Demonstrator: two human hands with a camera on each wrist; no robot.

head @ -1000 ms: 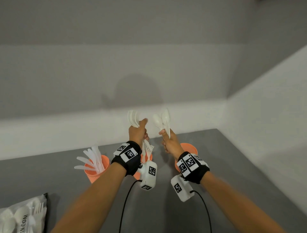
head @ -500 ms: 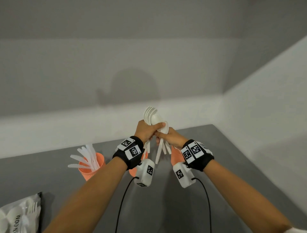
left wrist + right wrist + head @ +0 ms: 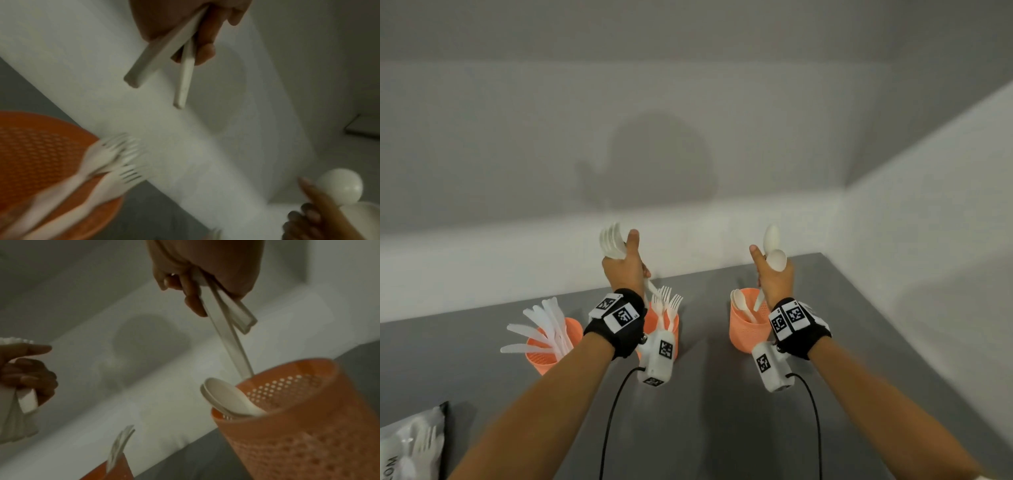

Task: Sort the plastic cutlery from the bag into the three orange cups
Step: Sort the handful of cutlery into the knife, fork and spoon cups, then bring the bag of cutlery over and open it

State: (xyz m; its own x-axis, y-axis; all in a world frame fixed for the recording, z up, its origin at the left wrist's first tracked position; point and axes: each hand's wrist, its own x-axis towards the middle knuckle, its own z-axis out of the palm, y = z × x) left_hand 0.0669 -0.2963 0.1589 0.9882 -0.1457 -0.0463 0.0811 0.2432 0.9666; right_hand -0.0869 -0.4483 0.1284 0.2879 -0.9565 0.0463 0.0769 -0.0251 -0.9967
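Three orange perforated cups stand in a row on the grey table. The left cup (image 3: pixel 571 330) holds white knives, the middle cup (image 3: pixel 654 320) holds forks (image 3: pixel 121 155), and the right cup (image 3: pixel 743 329) holds spoons (image 3: pixel 226 397). My left hand (image 3: pixel 625 267), raised above the middle cup, grips a bunch of white cutlery (image 3: pixel 613 243) with handles (image 3: pixel 164 48) pointing down. Above the right cup my right hand (image 3: pixel 774 277) grips two white spoons (image 3: pixel 774 253), bowls up; one handle (image 3: pixel 232 345) reaches down to the cup's rim. The cutlery bag (image 3: pixel 410 445) lies at the near left.
White walls close the table's far side and right side, meeting in a corner beyond the right cup. Black cables (image 3: pixel 613 411) run from both wrist cameras toward me over the grey tabletop (image 3: pixel 705 411).
The hands met in the middle half a second ago and have since parted. My right hand moved right over the right cup with two spoons; my left stays above the middle cup.
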